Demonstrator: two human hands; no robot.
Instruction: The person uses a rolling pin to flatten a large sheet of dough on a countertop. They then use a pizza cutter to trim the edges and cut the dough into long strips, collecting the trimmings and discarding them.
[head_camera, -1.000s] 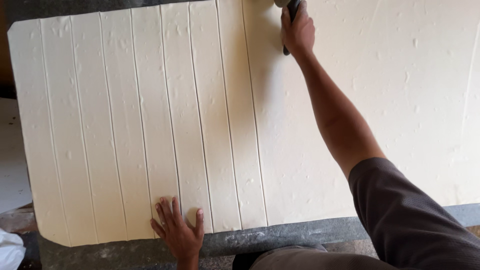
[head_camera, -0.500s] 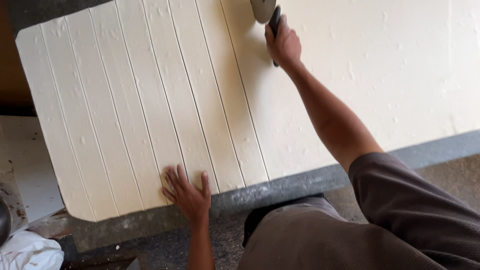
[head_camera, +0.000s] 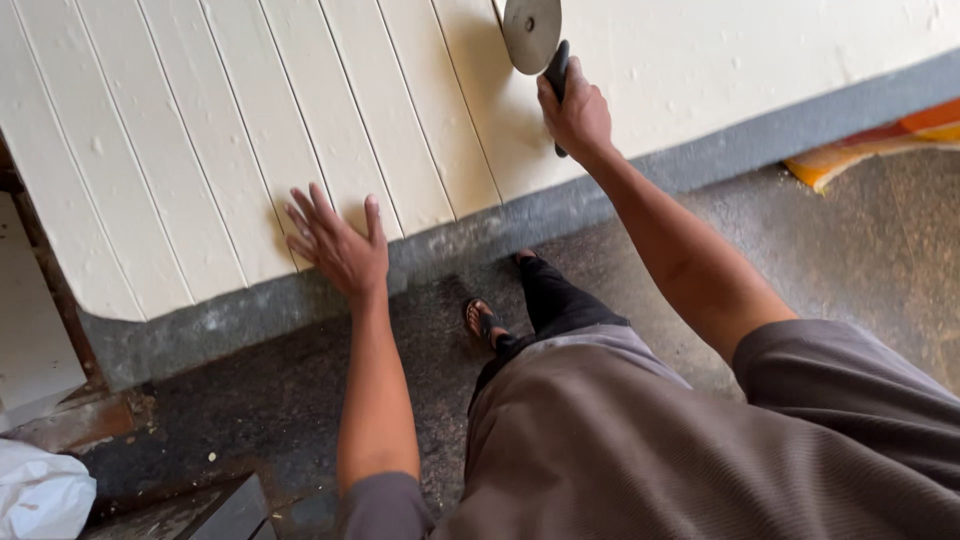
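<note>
The right hand (head_camera: 577, 112) was clamped round the dark handle of a wheel cutter (head_camera: 534, 35), whose round metal disc stood at 12 o'clock of the knuckles, on the pale dough sheet (head_camera: 700, 50). The left hand (head_camera: 340, 245) lay flat with fingers spread apart, pressing the cut strips (head_camera: 200, 150) near their lower edge and holding nothing. The dough covered a grey surface (head_camera: 480, 235) whose bare rim ran past both wrists. At 6 o'clock of the rim a sandalled foot (head_camera: 484, 322) stood on the speckled floor (head_camera: 860, 250). An orange cloth (head_camera: 880, 145) lay at 3 o'clock, and a white bag (head_camera: 40, 495) at 8 o'clock.
</note>
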